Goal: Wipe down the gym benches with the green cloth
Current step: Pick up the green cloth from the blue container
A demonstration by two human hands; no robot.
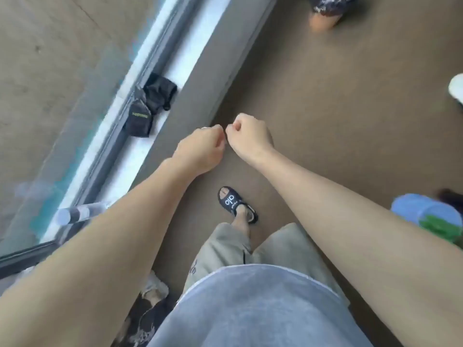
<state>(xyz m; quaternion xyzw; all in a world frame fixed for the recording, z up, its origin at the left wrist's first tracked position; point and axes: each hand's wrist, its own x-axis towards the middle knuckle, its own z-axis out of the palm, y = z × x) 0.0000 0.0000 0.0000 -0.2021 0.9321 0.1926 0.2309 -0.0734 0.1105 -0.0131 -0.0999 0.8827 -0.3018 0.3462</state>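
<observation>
Both my arms reach forward over a brown floor. My left hand [203,146] and my right hand [246,136] are close together with curled fingers, knuckles nearly touching, and nothing shows in either. A patch of green [441,227] lies beside a light blue thing [423,207] at the right edge; it may be the green cloth, but it is blurred. No gym bench is in view.
A white window ledge [185,61] runs diagonally at the left, with black gloves or pouches [150,106] and a clear bottle [80,214] on it. My sandalled foot [236,204] is below my hands. Another person's foot [325,11] is at the top.
</observation>
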